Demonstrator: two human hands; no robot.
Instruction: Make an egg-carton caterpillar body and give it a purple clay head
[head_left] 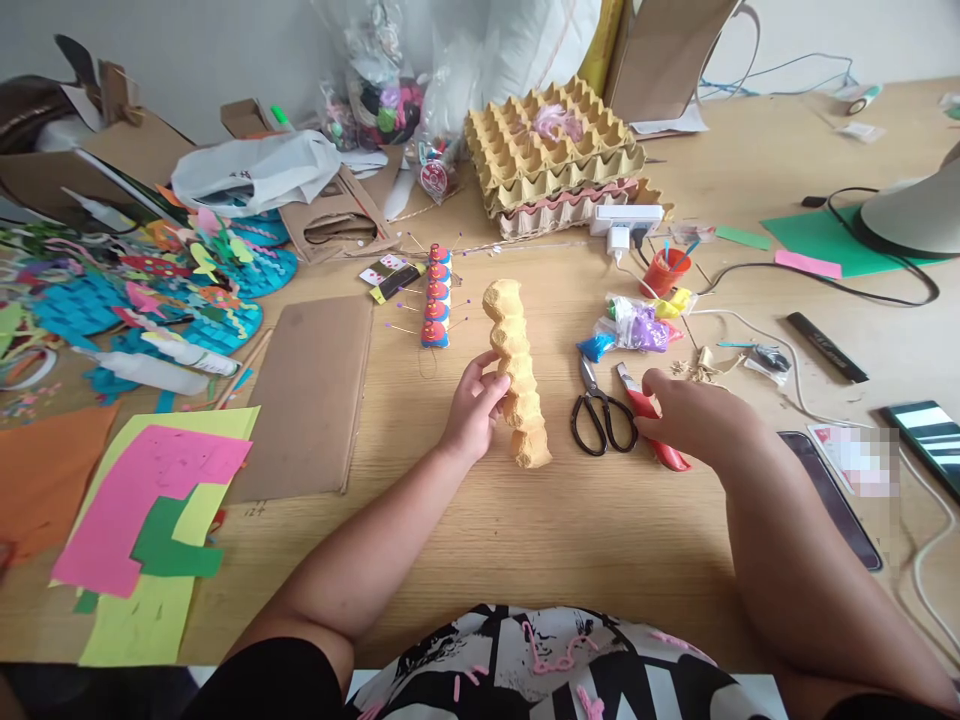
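My left hand is closed on a bumpy, tan strip cut from an egg tray, held upright a little off the table with thumb and fingers at its left edge. Over to the right, my right hand has its fingers closed around a red utility knife, which lies slanted on the table. Black-handled scissors lie just left of the knife. Beyond my left hand stands a painted red and blue strip with purple-tipped sticks poking out of its sides.
Stacked egg trays stand at the back beside a white power strip. Bagged coloured clay and a red cup lie behind the scissors. Brown cardboard and coloured sheets cover the left. Phones and cables occupy the right.
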